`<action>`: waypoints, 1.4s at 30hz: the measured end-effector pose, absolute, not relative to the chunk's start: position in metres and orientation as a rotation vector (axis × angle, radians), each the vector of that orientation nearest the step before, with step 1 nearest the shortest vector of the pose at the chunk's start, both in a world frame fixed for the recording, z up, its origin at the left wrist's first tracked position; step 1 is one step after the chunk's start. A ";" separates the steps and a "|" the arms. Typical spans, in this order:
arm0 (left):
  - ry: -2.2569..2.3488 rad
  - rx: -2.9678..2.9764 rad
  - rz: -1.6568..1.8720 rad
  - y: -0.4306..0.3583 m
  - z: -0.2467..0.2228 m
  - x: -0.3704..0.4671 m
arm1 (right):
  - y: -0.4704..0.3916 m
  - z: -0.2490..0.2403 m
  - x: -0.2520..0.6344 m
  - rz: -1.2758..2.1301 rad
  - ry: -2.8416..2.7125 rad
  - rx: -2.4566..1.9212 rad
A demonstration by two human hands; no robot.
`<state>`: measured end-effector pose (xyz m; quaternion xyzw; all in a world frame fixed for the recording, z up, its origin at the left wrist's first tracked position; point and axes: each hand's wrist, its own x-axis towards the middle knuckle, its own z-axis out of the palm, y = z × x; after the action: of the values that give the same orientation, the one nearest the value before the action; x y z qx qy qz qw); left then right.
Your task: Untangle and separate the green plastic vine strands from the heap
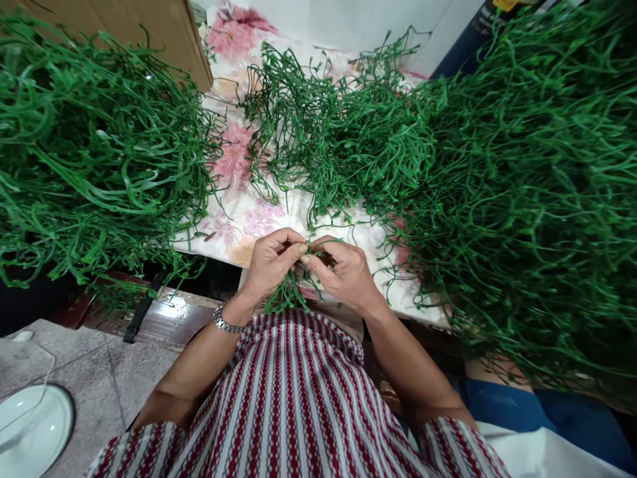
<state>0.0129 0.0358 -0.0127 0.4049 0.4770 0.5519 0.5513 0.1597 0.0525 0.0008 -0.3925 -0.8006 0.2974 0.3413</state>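
Note:
My left hand (269, 267) and my right hand (348, 273) meet at the front edge of the table, thumbs and forefingers pinched close together. Between them is a small bunch of thin green stems (286, 296), which look like plastic, with the ends hanging down towards my lap. Both hands grip the top of this bunch; the exact spot under the fingertips is hidden. Just beyond my fingers lies a loose, tangled heap of similar green stems (343, 133) on the flowered tablecloth (259, 222).
A large pile of green stems (99, 153) fills the left side, in front of a cardboard box (134, 33). An even bigger pile (537, 186) covers the right and overhangs the edge. A white round object (34, 425) with a cord stands at lower left.

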 end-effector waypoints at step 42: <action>1.223 0.795 1.418 0.048 -0.011 0.012 | 0.007 0.009 0.172 0.375 -2.299 -0.874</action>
<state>0.0120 0.0479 -0.0113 0.3325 0.5112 0.5930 0.5257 0.1717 0.0067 0.0093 -0.3328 -0.8752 0.1427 0.3209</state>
